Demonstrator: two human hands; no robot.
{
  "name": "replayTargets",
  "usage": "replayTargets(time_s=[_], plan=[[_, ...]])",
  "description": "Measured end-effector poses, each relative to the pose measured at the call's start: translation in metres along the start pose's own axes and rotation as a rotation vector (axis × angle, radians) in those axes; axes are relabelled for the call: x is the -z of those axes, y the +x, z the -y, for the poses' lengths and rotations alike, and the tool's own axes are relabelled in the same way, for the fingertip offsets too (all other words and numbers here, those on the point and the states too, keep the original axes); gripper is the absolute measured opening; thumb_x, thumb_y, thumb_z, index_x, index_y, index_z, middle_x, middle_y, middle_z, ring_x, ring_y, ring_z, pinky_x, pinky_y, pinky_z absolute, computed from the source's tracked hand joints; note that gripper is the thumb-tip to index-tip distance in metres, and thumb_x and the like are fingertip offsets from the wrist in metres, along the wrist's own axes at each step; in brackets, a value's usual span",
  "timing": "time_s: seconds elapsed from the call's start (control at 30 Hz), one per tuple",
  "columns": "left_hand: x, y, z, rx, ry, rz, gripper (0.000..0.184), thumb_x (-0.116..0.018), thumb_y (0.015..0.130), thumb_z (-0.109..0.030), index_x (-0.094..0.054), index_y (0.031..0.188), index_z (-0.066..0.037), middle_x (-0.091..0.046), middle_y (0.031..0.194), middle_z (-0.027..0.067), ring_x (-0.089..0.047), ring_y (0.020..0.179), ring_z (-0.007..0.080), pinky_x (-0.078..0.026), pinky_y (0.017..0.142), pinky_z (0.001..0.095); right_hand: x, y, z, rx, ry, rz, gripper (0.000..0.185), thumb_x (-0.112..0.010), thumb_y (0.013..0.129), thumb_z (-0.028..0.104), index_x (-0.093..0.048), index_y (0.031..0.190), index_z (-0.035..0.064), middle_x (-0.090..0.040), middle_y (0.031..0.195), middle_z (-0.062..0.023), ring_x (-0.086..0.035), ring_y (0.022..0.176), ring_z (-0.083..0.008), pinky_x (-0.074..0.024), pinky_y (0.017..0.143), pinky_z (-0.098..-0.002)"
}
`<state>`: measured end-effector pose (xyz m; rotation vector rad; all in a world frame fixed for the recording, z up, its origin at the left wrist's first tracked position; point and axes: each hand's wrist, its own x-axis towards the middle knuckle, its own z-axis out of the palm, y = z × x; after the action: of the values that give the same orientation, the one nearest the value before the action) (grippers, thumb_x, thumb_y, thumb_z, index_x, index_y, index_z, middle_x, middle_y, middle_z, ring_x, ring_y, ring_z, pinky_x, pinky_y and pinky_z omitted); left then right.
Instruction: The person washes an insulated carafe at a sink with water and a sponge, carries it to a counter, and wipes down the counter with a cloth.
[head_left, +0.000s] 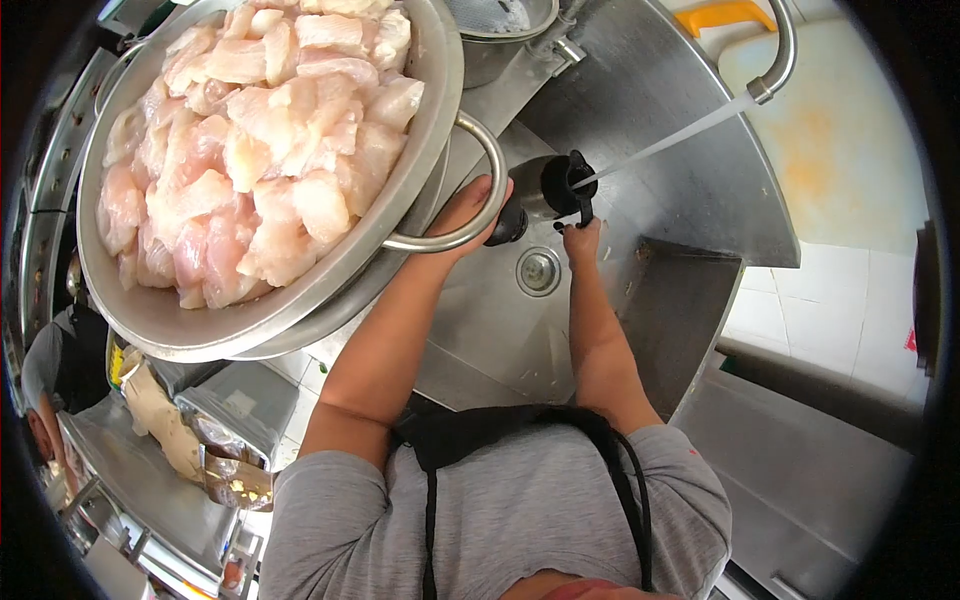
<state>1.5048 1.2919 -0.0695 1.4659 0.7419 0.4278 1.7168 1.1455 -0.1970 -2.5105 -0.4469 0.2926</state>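
Note:
Water from the curved tap [780,60] streams into the black mouth of a steel-bodied pitcher [545,188], which is tilted over the sink [480,345]. My right hand [582,240] is closed around the pitcher's black handle. At the pitcher's other end, by its black base, is my left hand [478,205], partly hidden behind the handle of a large metal bowl. Its palm side rests against the base, and its fingers are partly visible. The round drain [539,271] lies just below the pitcher.
The large metal bowl [440,90], heaped with raw meat pieces [270,140], stands at upper left. A strainer [500,15] is behind the sink. A cutting board [830,140] lies at right. Another person [50,370] is at far left, near boxes and bags.

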Motion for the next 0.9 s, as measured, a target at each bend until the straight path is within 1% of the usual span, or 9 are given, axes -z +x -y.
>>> replayTargets(time_s=[0.23,0.3,0.37,0.47,0.57,0.67,0.8,0.83,0.9], plan=[[-0.005,0.001,0.004,0.041,-0.167,-0.027,0.039,-0.039,0.088,-0.035,-0.049,0.078,0.001,-0.046,0.063,0.0104,-0.045,0.062,0.0172,-0.038,0.061,0.0316,0.005,-0.011,0.018,-0.076,0.409,-0.045,0.016,-0.055,0.07,0.01,-0.049,0.08,-0.0017,-0.053,0.07,-0.009,-0.052,0.066,-0.0202,-0.0408,0.061,-0.0312],[-0.003,0.0,0.001,0.039,-0.077,-0.053,0.039,-0.04,0.087,-0.036,-0.05,0.074,0.0,-0.046,0.061,0.0087,-0.046,0.061,0.0164,-0.038,0.059,0.0311,0.009,-0.003,0.024,-0.079,0.54,0.067,0.014,-0.055,0.07,0.01,-0.049,0.079,-0.0005,-0.053,0.071,-0.0075,-0.05,0.063,-0.0177,-0.0399,0.059,-0.0291],[0.003,-0.001,-0.007,0.09,-0.044,0.011,0.04,-0.039,0.086,-0.04,-0.052,0.085,-0.002,-0.05,0.073,0.006,-0.047,0.068,0.014,-0.039,0.063,0.0283,0.024,-0.007,0.05,-0.132,0.717,0.174,0.011,-0.054,0.074,0.011,-0.049,0.077,0.0018,-0.053,0.071,-0.0067,-0.049,0.057,-0.0151,-0.0415,0.057,-0.0274],[0.006,-0.005,-0.016,0.162,-0.04,0.054,0.039,-0.039,0.086,-0.042,-0.053,0.086,-0.005,-0.05,0.071,0.0031,-0.045,0.067,0.0125,-0.038,0.061,0.0279,0.036,0.023,0.057,-0.274,1.274,0.352,0.02,-0.05,0.08,0.01,-0.048,0.096,-0.0027,-0.055,0.081,-0.0111,-0.054,0.069,-0.021,-0.0462,0.064,-0.0353],[0.008,-0.006,-0.022,0.114,-0.017,0.037,0.038,-0.038,0.086,-0.042,-0.053,0.084,-0.008,-0.048,0.067,0.0018,-0.043,0.061,0.0128,-0.037,0.056,0.0284,0.07,0.015,0.104,-0.19,1.607,0.443,0.023,-0.046,0.082,0.008,-0.043,0.102,-0.0034,-0.052,0.096,-0.0145,-0.054,0.088,-0.0276,-0.0443,0.075,-0.0419],[0.007,-0.006,-0.015,0.048,0.022,0.04,0.039,-0.036,0.086,-0.044,-0.052,0.083,-0.009,-0.048,0.066,0.0015,-0.043,0.056,0.0134,-0.036,0.051,0.0285,0.084,0.016,0.141,-0.004,1.575,0.312,0.032,-0.036,0.086,0.014,-0.039,0.112,-0.006,-0.05,0.109,-0.0133,-0.045,0.107,-0.0315,-0.035,0.091,-0.0456],[0.017,-0.018,-0.048,0.188,0.061,0.074,0.04,-0.036,0.085,-0.048,-0.049,0.087,-0.01,-0.047,0.065,0.0026,-0.044,0.051,0.0137,-0.036,0.045,0.0293,0.107,0.019,0.171,0.066,1.586,0.225,0.028,-0.033,0.086,0.011,-0.035,0.11,-0.004,-0.047,0.105,-0.0177,-0.048,0.101,-0.0355,-0.0405,0.086,-0.0489],[0.018,-0.02,-0.053,0.242,0.042,0.085,0.041,-0.036,0.084,-0.049,-0.049,0.089,-0.01,-0.047,0.064,0.003,-0.045,0.051,0.0137,-0.036,0.044,0.0295,0.114,0.032,0.165,0.135,1.652,0.367,0.025,-0.03,0.087,0.012,-0.038,0.106,-0.0035,-0.049,0.101,-0.0178,-0.05,0.096,-0.0322,-0.0402,0.086,-0.0483],[0.019,-0.019,-0.052,0.228,0.04,0.097,0.043,-0.036,0.084,-0.05,-0.048,0.094,-0.01,-0.047,0.065,0.004,-0.046,0.05,0.0132,-0.036,0.042,0.0296,0.133,0.047,0.167,0.002,1.745,0.165,0.025,-0.027,0.089,0.014,-0.04,0.102,-0.0027,-0.05,0.096,-0.0165,-0.051,0.091,-0.0298,-0.0398,0.085,-0.0477]])
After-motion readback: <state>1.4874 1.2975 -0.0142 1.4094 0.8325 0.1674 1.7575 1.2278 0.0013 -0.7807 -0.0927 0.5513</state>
